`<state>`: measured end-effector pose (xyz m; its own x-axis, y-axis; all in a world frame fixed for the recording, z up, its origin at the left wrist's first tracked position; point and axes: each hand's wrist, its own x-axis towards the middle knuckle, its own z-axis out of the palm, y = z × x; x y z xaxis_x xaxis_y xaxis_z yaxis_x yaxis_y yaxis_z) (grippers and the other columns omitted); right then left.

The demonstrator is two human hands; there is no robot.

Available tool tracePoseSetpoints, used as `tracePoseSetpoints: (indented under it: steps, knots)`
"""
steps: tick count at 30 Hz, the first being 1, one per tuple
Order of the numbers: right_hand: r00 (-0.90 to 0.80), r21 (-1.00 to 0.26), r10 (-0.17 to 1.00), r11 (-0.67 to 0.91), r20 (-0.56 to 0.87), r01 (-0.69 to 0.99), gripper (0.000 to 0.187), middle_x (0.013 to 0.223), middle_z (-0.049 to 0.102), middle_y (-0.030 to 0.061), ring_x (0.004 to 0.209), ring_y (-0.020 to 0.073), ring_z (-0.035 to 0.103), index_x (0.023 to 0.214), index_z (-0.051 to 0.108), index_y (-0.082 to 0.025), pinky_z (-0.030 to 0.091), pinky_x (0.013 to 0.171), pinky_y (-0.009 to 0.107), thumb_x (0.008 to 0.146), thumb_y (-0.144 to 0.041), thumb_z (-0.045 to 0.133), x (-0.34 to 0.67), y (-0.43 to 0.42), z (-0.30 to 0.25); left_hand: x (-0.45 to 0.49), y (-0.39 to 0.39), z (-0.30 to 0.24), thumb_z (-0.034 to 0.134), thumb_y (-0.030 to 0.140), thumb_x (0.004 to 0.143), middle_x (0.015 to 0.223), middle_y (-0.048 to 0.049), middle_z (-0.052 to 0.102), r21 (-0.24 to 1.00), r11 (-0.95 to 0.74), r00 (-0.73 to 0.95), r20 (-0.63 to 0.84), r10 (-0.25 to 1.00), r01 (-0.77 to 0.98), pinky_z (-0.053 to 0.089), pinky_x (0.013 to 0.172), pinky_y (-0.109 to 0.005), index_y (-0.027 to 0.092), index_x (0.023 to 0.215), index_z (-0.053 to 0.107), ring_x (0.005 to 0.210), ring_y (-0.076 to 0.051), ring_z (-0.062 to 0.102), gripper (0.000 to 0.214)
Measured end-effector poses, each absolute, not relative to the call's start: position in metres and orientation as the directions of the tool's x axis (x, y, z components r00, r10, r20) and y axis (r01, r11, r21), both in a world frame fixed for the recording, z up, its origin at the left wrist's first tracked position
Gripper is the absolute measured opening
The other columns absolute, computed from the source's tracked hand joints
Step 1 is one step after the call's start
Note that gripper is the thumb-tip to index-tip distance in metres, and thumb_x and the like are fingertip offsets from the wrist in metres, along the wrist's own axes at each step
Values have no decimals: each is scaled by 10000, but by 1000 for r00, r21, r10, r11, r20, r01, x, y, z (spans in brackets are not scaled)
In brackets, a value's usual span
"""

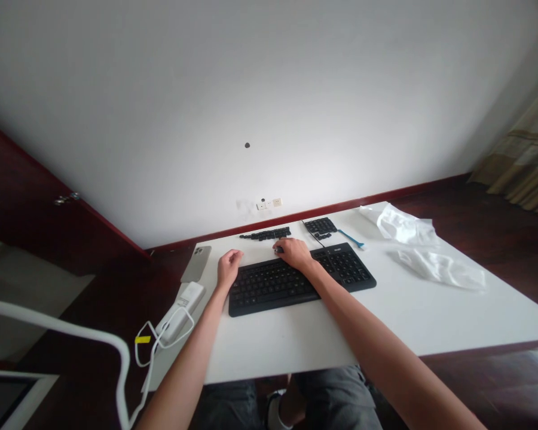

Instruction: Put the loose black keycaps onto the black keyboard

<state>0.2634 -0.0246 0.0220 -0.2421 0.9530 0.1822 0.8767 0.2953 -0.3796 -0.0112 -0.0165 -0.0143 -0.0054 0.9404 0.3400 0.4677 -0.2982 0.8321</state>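
Note:
A black keyboard (305, 276) lies on the white table (385, 316). My left hand (229, 267) rests at the keyboard's left end, fingers curled into a loose fist; nothing shows in it. My right hand (293, 252) sits over the keyboard's top edge, fingers bent down and pinched on a small dark keycap (278, 249). Behind the keyboard lie a row of loose black keycaps (266, 235) and a second cluster of keycaps (321, 227). A blue keycap tool (351, 239) lies to their right.
A phone (196, 263) lies face down at the table's left corner. A white power bank with a coiled white cable (177, 315) sits near the left edge. Crumpled clear plastic bags (424, 248) lie at the right. A wall and wall sockets (269, 203) are behind.

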Motion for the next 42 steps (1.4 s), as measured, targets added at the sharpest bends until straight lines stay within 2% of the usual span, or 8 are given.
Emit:
tracePoseSetpoints:
  steps: [9,16,29,42]
  knots:
    - [-237,-406,946,311,222,859,197,1140,778,16,996,227,720,1085,781,-310,481,783,272,922,-328,672,263,-21,14,-8,-15,-11,612,475,917,813,-39,726,826,-300,97,290,952,477,438,719,-244,166,840,732,742,-162,611,341]
    - [-230,-447,944,317,237,836,181,1105,782,10,963,223,723,1057,788,-311,475,766,268,907,-324,689,263,-22,14,-7,-17,-9,609,491,911,738,-26,688,821,-263,76,262,962,507,402,665,-244,165,846,738,674,-152,563,357]
    - [-257,-555,941,338,221,760,166,1072,774,26,983,227,725,1042,782,-269,499,870,297,901,-289,696,263,-17,10,-5,-18,-9,602,477,912,627,10,567,817,-241,57,248,967,524,354,620,-240,174,817,721,611,-133,484,339]
    - [-267,-566,935,353,233,745,167,1092,771,36,1008,223,719,1057,775,-259,512,928,306,914,-280,692,263,-19,11,-5,-19,-8,591,481,922,643,1,605,828,-230,56,235,970,511,367,619,-254,186,815,710,617,-150,522,336]
